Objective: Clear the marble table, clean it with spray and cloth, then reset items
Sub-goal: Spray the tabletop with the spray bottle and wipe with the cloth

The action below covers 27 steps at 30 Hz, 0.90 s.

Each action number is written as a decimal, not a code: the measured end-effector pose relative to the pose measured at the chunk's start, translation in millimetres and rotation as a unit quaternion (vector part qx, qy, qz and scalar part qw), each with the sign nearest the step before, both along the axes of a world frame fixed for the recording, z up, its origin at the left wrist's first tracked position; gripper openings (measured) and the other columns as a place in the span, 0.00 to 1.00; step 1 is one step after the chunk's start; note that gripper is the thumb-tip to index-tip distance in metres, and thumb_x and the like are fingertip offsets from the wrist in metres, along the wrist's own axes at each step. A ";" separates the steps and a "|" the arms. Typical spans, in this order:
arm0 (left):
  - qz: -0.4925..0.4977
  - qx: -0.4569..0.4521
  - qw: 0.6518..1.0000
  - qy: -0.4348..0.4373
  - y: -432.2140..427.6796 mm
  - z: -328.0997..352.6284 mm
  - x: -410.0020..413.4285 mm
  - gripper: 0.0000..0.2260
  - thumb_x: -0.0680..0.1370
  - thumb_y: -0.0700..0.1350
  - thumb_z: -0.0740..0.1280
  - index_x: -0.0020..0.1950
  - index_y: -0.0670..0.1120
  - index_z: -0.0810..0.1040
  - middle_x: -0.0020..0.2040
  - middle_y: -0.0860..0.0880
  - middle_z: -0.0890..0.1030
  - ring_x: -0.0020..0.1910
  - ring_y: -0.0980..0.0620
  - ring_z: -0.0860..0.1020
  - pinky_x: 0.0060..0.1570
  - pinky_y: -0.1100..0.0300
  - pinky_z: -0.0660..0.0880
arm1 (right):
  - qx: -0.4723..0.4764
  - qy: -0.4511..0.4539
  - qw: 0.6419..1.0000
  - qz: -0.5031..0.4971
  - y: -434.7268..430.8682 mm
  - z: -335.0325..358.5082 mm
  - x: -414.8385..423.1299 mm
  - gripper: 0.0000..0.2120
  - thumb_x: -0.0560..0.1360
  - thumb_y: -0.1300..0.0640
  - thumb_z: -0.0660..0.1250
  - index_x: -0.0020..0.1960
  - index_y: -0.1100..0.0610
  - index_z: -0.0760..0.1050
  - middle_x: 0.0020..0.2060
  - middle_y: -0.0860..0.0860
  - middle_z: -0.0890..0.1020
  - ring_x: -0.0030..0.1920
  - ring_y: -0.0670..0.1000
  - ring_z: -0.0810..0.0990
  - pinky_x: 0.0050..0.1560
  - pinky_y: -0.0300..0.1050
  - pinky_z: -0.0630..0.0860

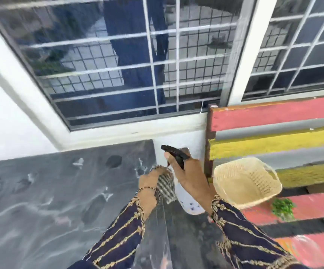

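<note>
The barred window point(137, 61) fills the view from ten to two o'clock. The dark marble table point(50, 191) spreads from seven to nine o'clock, its top bare apart from pale veins. At three to five o'clock sits a slatted bench point(283, 115) painted pink, yellow and grey, with a woven basket point(247, 181) tipped on it and a green sprig point(283, 207) just below the basket. My right hand point(189, 178), near centre, is wrapped around the neck of the white spray bottle point(188, 199), fingers curled at its black trigger head. My left hand point(150, 181), just beside it at the table's right edge, clutches a grey striped cloth point(166, 188) in closed fingers.
</note>
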<state>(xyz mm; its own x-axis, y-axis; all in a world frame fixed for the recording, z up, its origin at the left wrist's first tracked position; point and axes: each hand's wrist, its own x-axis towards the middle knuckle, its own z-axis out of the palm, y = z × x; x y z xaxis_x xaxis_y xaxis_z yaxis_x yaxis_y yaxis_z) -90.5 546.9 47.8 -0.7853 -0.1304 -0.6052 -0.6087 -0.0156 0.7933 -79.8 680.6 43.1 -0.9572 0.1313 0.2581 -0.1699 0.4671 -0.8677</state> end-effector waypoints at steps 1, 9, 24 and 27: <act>0.017 0.014 1.000 -0.003 -22.4 10.2 6.4 0.10 0.73 0.47 0.72 0.42 0.41 0.77 0.27 0.49 0.81 0.26 0.52 0.79 0.30 0.63 0.77 | 0.009 -0.005 1.000 0.011 -23.7 2.9 7.1 0.17 0.79 0.40 0.65 0.52 0.55 0.76 0.25 0.49 0.77 0.24 0.47 0.77 0.27 0.42 0.72; 0.160 0.036 0.986 0.039 -201.7 32.5 60.2 0.15 0.75 0.49 0.71 0.54 0.39 0.79 0.43 0.42 0.82 0.38 0.48 0.78 0.36 0.63 0.75 | -0.094 -0.069 0.991 0.065 -193.3 27.2 57.5 0.17 0.75 0.44 0.72 0.36 0.54 0.75 0.24 0.40 0.78 0.26 0.39 0.75 0.30 0.31 0.68; 0.485 0.108 0.868 -0.006 -468.4 9.7 163.6 0.13 0.71 0.47 0.74 0.46 0.38 0.78 0.37 0.44 0.80 0.34 0.47 0.78 0.30 0.61 0.70 | 0.033 -0.175 0.937 0.300 -448.6 -20.6 29.1 0.29 0.76 0.33 0.64 0.36 0.59 0.82 0.20 0.52 0.80 0.22 0.51 0.81 0.29 0.37 0.76; 0.511 0.094 0.854 -0.013 -512.8 3.5 159.0 0.11 0.71 0.47 0.74 0.40 0.40 0.78 0.37 0.42 0.82 0.35 0.46 0.80 0.33 0.59 0.74 | 0.060 -0.170 0.934 0.310 -502.8 -24.5 7.5 0.33 0.76 0.32 0.61 0.34 0.61 0.81 0.22 0.57 0.80 0.28 0.47 0.84 0.38 0.46 0.82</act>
